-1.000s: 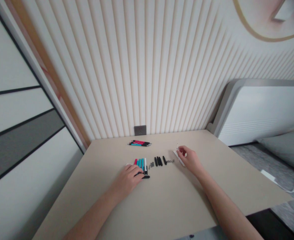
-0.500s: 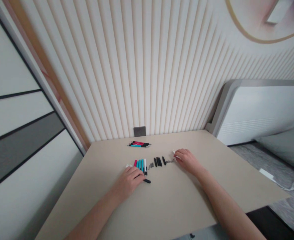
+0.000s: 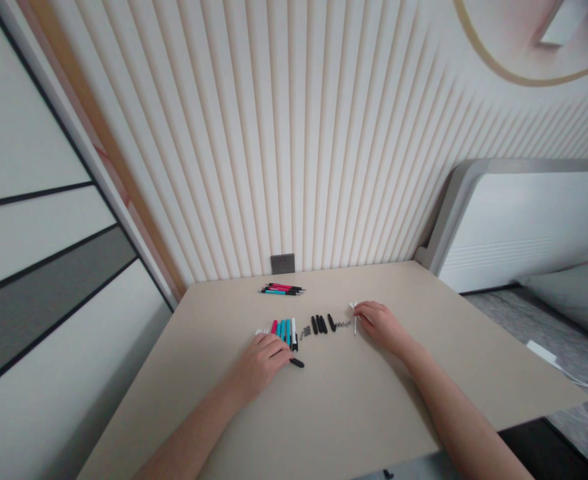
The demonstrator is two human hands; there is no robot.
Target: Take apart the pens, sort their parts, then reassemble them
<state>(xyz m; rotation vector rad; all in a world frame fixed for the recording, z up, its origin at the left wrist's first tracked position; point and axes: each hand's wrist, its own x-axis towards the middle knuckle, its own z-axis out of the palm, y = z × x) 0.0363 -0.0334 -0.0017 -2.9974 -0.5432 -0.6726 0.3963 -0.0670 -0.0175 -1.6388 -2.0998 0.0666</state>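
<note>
My left hand is closed on a black pen part, whose end sticks out past the fingertips just over the table. Right behind that hand lie blue pen barrels, a red barrel and a white barrel, side by side; short white pieces are partly hidden by the knuckles. My right hand pinches a thin white pen refill pointing toward me. More white refills show at its fingertips. Small springs lie just left of it.
Several black grip pieces and small grey parts lie between my hands. Assembled pens are grouped farther back on the beige table, before a ribbed wall with a dark socket. A bed stands to the right.
The right hand has shifted slightly right, and a white refill now shows plainly below its fingers. The left hand keeps its hold on the black pen part. The view has turned a little.
</note>
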